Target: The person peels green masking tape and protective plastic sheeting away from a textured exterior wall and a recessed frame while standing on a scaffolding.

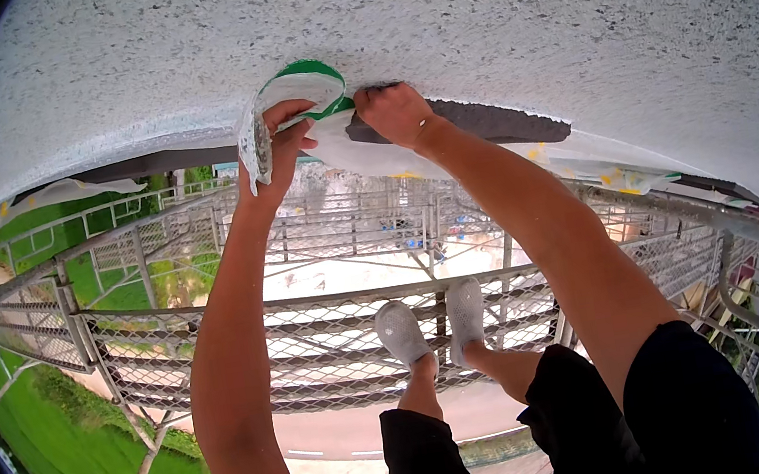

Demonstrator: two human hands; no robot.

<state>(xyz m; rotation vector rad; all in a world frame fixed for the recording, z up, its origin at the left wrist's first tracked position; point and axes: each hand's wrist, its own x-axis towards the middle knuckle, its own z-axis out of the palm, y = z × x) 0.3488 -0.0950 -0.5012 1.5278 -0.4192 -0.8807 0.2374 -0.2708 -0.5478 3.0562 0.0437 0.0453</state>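
Note:
A curled strip of green masking tape, its pale side speckled with coating, loops above my left hand. The thumb and fingers of that hand pinch the strip. My right hand presses against the lower edge of the speckled grey-white textured wall, its fingers curled. Green tape reaches its fingertips, but whether they grip it is hidden. Under the wall edge, a dark grey band shows beside my right wrist. Translucent plastic sheeting hangs below and between my hands.
My feet in light grey shoes stand on a metal mesh scaffold platform. Scaffold rails surround me, with ground far below. More loose sheeting hangs at left, and sheeting with yellow tape at right. Green grass lies lower left.

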